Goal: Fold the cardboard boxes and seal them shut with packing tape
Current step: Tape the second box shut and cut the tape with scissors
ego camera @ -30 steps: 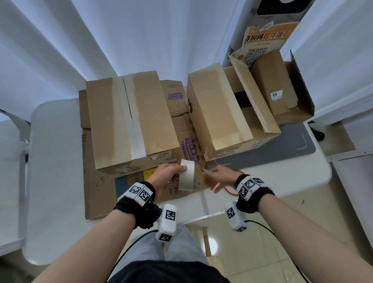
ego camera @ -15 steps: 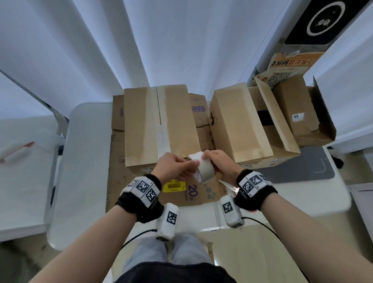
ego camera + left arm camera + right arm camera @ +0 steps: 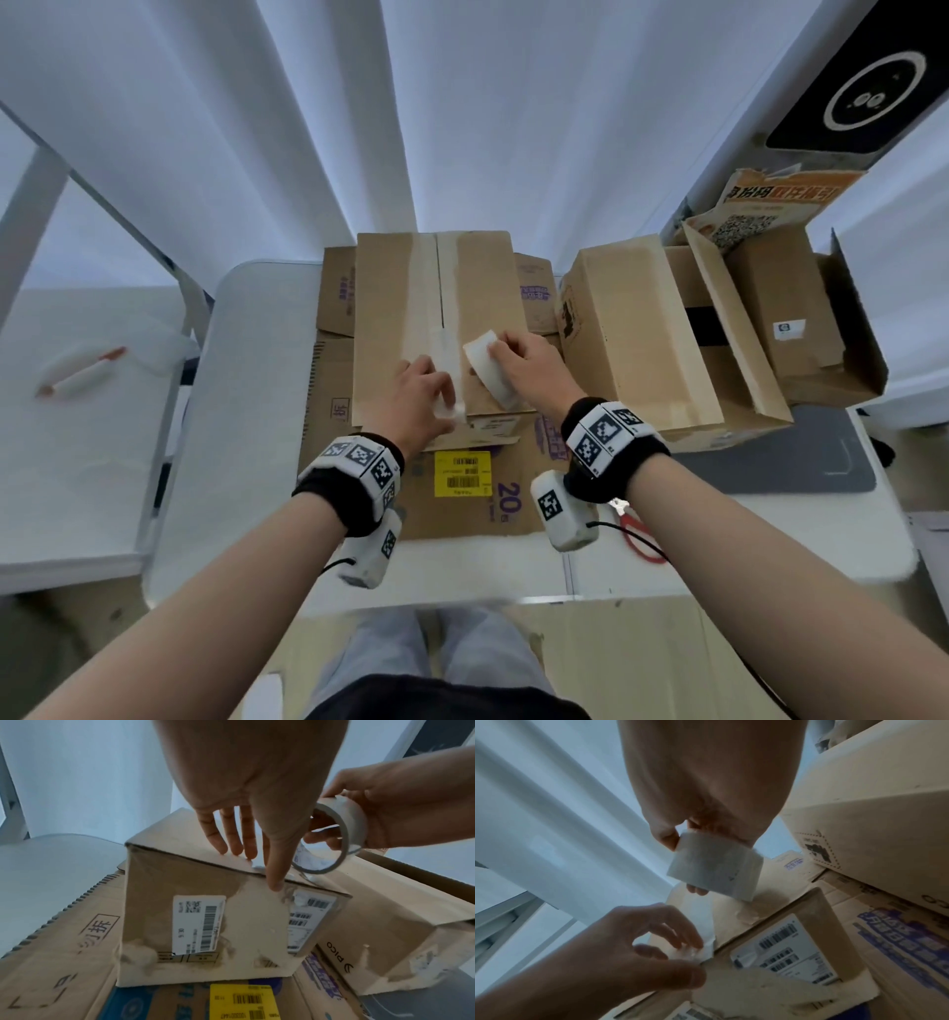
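The head camera is looking steeply down from above onto the closed box (image 3: 436, 318) and both forearms. The left wrist camera is sitting low, close to that box's (image 3: 213, 925) near labelled side, facing up along the fingers. The right wrist camera is looking from the box's (image 3: 777, 927) right, close in. All three are sharing the box's near top edge.

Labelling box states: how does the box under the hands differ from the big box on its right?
The centre box has its top flaps shut, seam partly taped; the right box has a flap standing open. Left hand and right hand work over the centre box; the right box is untouched. Both are brown cardboard.
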